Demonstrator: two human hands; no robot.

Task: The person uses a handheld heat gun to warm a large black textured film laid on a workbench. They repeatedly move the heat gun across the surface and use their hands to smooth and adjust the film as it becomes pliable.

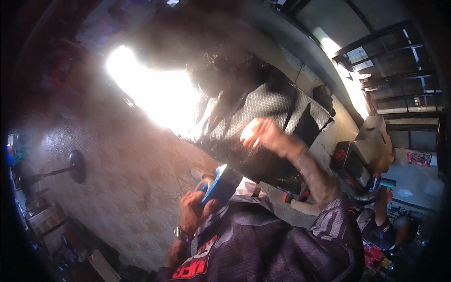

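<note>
My left hand [191, 210] is wrapped round a flat, blue-edged thing with a pale grey face [224, 182], held close to my body; its exact kind does not show. My right hand [264, 133] hovers over or rests on a dark covering with a honeycomb pattern [277, 104]; which of the two I cannot tell. Its fingers are curled together and slightly blurred. A thin dark line runs down near the fingertips, but what they pinch, if anything, is too small to name. Strong glare whites out the covering's left end.
A cardboard box [374, 141] stands at the right beside a dark box [348, 162]. Another person [378, 224] is at the lower right. A round dark disc on a stem [78, 167] stands at the left above the tiled floor [127, 188].
</note>
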